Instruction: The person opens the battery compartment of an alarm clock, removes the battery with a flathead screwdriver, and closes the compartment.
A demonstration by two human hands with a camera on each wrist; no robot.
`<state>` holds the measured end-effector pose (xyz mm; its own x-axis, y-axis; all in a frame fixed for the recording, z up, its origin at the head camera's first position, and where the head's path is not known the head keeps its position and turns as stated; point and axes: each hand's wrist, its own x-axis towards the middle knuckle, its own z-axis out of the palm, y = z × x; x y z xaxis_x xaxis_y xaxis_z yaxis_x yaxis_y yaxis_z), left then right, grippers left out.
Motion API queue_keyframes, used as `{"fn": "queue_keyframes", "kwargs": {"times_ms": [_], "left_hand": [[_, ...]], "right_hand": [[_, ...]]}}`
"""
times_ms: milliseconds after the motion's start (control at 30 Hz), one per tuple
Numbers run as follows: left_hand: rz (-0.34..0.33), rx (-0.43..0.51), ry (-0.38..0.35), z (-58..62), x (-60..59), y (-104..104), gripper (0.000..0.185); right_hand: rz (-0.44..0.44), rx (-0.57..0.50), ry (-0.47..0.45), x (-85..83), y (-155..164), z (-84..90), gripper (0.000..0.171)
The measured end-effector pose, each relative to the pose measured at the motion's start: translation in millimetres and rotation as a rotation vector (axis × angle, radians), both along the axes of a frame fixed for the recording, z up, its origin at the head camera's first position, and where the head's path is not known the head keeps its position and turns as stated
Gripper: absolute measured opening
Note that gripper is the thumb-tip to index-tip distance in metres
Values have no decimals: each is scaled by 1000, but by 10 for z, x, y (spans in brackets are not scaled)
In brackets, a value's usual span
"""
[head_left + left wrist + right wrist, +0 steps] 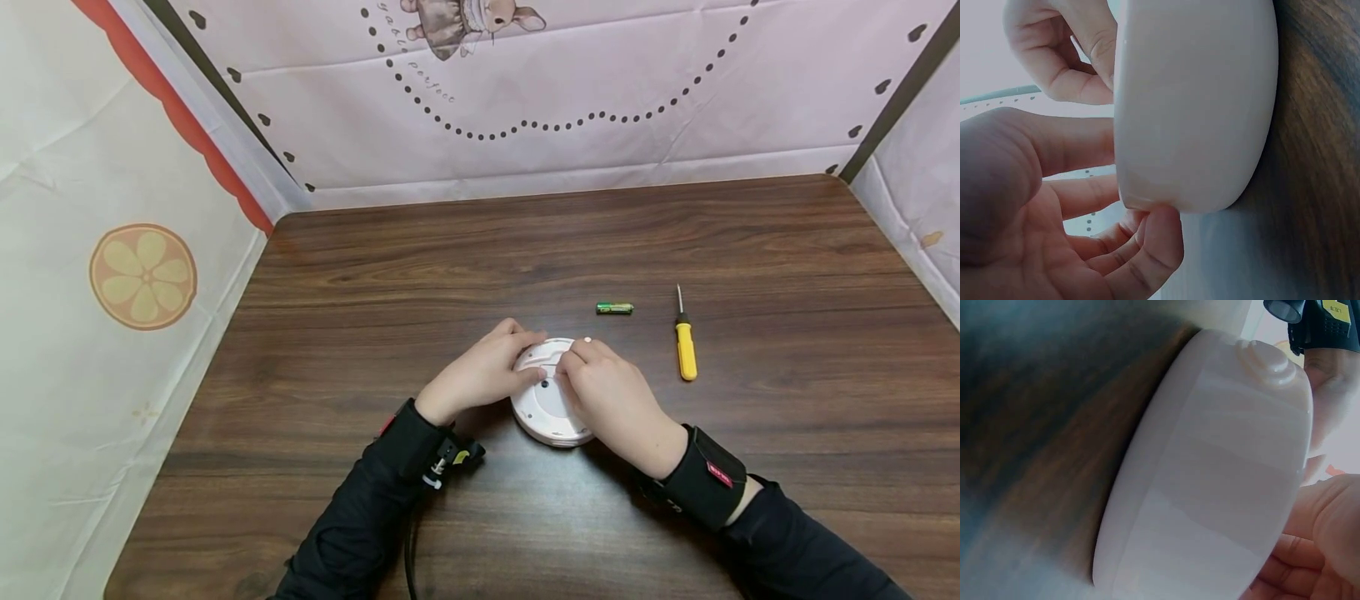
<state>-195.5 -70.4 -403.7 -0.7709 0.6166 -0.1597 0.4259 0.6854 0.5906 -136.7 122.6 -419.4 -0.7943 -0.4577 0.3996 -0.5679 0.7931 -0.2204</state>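
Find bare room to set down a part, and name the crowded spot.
Bare tabletop lies left of the left hand, between the battery and far edge, and right of the screwdriver. Crowded: the white disc, between that hand and the right hand.

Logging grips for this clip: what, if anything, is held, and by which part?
The left hand holds the round white device by its rim; whether the right hand, over its face, pinches anything cannot be told.

The round device (546,410) I touch looks like smooth, glossy plastic; beneath it, the table (337,333) shows wood grain with a soft sheen; right of it, the screwdriver (686,350) pairs plastic handle with metal shaft; nearer me than it, my sleeves (352,504) are matt cloth.
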Motion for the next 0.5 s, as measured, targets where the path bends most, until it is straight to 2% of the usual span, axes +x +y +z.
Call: {"fn": "queue_keyframes", "kwargs": {"times_ms": [267,500], "left_hand": [[14,21,-31,-10,-30,-15,54],[12,25,-25,-7,-37,-21,54]], "right_hand": [[9,10,-9,2,-1,12,7],[5,-7,-32,7,-4,35,7]]}}
